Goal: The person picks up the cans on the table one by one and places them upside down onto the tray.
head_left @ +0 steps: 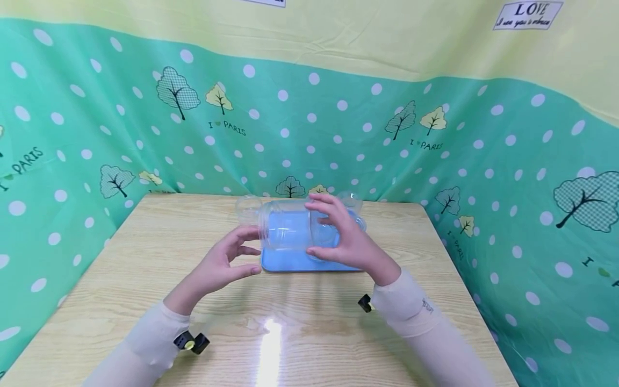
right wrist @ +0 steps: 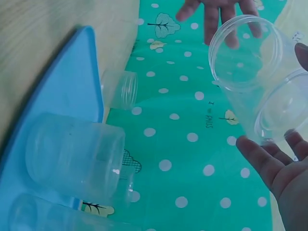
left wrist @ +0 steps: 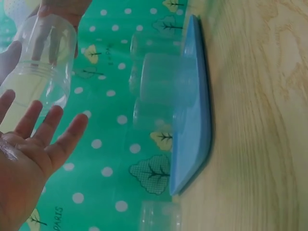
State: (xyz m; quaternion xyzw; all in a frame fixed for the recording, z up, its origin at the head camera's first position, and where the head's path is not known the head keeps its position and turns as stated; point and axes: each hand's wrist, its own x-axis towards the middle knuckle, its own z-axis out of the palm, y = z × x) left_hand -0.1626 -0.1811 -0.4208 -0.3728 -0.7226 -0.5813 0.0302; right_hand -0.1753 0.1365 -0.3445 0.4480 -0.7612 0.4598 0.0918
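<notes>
A clear plastic jar (head_left: 287, 232) lies sideways in the air over the tray, its threaded mouth pointing left. My right hand (head_left: 347, 236) grips it at the base end, thumb below and fingers above. On the mouth side, my left hand (head_left: 223, 264) has its fingers spread, the upper fingertips right at the rim. The left wrist view shows this left hand (left wrist: 33, 154) with the palm turned up beside the jar (left wrist: 50, 43). In the right wrist view the jar (right wrist: 248, 103) looks see-through, with nothing visible inside.
Below the held jar, a blue tray (head_left: 300, 265) lies on the wooden table (head_left: 232, 333). Clear jars stand on it, one large (right wrist: 72, 149). Another clear jar (head_left: 249, 208) stands on the table left of the tray. A green dotted curtain (head_left: 309, 134) hangs behind.
</notes>
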